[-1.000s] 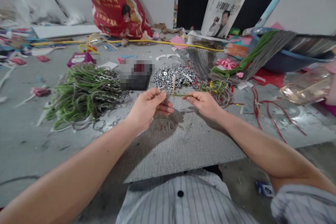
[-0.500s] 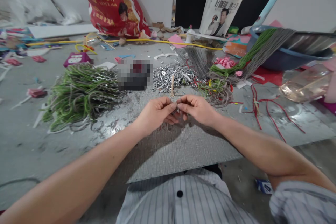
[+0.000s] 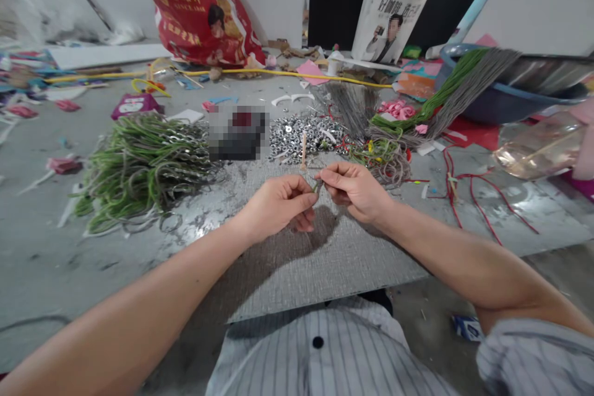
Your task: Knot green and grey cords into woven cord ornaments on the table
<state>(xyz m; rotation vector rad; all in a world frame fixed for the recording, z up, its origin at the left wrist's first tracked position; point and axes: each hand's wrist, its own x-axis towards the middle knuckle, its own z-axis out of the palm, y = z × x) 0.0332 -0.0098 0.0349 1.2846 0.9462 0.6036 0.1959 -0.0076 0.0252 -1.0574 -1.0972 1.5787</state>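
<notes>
My left hand (image 3: 285, 203) pinches a short piece of thin green-grey cord (image 3: 316, 186) between thumb and forefinger. Close beside it, my right hand (image 3: 352, 190) is closed in a pinch on the cord's other side, fingertips slightly apart from the left ones. Fingers hide most of the cord. Just beyond the hands a small wooden stick (image 3: 304, 150) stands upright from the table. Behind it lies a heap of small silver metal pieces (image 3: 290, 131). To the right of that heap is a tangle of grey, green and red cords (image 3: 385, 161).
A big pile of green and grey cords (image 3: 143, 167) lies at left. Long cord bundles (image 3: 464, 90) hang over a blue basin (image 3: 492, 105) at right. Red strings (image 3: 473, 179) lie nearer. A red bag (image 3: 204, 12) and a white bag (image 3: 390, 12) stand behind.
My hands, touching at the fingertips before, have drawn slightly apart, and a bit of green cord now shows between them. The things on the table have stayed put.
</notes>
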